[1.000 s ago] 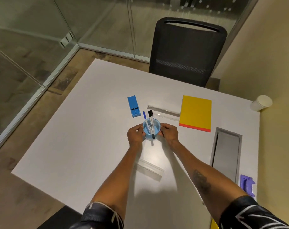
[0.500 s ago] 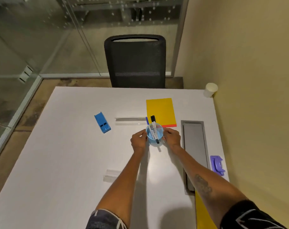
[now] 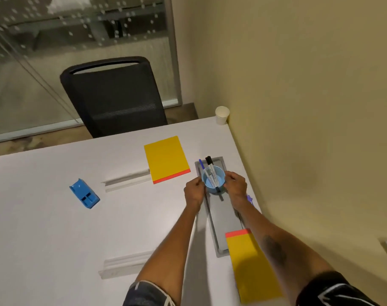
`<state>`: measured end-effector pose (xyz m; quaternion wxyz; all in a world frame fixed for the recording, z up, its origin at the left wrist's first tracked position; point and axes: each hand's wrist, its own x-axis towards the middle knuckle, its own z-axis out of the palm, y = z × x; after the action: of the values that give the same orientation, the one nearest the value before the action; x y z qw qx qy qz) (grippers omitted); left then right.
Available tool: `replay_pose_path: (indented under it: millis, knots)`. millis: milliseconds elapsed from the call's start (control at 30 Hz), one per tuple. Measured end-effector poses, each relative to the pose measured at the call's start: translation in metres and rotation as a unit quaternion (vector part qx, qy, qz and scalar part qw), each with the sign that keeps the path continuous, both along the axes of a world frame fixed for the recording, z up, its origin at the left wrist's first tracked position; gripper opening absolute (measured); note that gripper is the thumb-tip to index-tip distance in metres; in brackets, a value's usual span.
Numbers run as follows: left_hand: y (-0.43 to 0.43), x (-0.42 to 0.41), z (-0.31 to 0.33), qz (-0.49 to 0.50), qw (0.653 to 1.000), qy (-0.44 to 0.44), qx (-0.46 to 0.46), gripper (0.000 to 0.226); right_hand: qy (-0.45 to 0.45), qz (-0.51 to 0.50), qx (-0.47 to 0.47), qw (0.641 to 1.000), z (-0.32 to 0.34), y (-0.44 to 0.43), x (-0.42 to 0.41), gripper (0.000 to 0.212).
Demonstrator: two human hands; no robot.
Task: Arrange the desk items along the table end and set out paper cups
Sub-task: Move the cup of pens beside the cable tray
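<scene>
Two bare hands hold a small round light-blue plastic cup (image 3: 213, 181) between them. The left hand (image 3: 194, 192) presses its fingertips on the cup's left side, and the right hand (image 3: 235, 184) wraps its fingers around the right side, so both hands are closed on the cup. The cup is over the far end of a long grey metal cover plate (image 3: 223, 217) set into the white table top (image 3: 55, 228), near the table's right edge (I cannot tell if the cup is resting on the plate or is a little above it). Inside the cup stand a black-capped marker pen (image 3: 211, 171) and a blue-capped pen (image 3: 201, 165), both leaning away from the person. Just left of the cup lies a yellow notepad with a red strip along its near edge (image 3: 167, 159). A second yellow notepad with a red strip on its far edge (image 3: 253, 265) lies close to the person, with its far end over the near end of the grey plate. A clear plastic ruler (image 3: 127, 180) lies left of the first notepad, and another clear plastic ruler (image 3: 124, 265) lies nearer the person. A bright blue plastic stapler (image 3: 84, 196) sits well to the left. A white paper cup (image 3: 222, 115) stands in the far right corner of the table, beside the yellow wall. A small purple plastic thing (image 3: 250, 199) peeks out behind the right wrist. A black mesh office chair (image 3: 113, 96) stands at the far side.
</scene>
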<state>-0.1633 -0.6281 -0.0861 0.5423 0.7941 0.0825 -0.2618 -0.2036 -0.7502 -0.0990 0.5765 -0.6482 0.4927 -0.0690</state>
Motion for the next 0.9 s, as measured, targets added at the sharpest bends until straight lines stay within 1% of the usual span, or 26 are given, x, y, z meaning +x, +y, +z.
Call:
replay_pose_path:
  millis: [200,367,500,667,800,900]
  knots:
    - [-0.04,-0.013,-0.001,-0.071,0.997,-0.01,-0.008,0.034,-0.017,-0.047,0.008,0.999,-0.005,-0.036,-0.021,0.021]
    - [-0.062,-0.016,-0.005,-0.108,0.994,-0.003,-0.017,0.036,-0.024,-0.051,-0.012,0.998,-0.006,-0.05,-0.035,0.036]
    - [-0.077,-0.017,-0.009,-0.123,0.992,0.017,-0.02,0.035,-0.032,-0.06,-0.039,0.997,-0.008,-0.058,-0.042,0.03]
    - [-0.091,-0.021,-0.011,-0.146,0.989,0.019,-0.029,0.038,-0.03,-0.072,-0.036,0.996,-0.01,-0.071,-0.048,0.03]
    - [-0.099,-0.021,-0.015,-0.169,0.985,0.016,-0.019,0.049,-0.025,-0.068,-0.026,0.997,-0.014,-0.079,-0.05,0.028]
    - [-0.101,-0.02,-0.016,-0.165,0.986,0.016,-0.015,0.05,-0.025,-0.067,-0.022,0.997,-0.017,-0.08,-0.049,0.025]
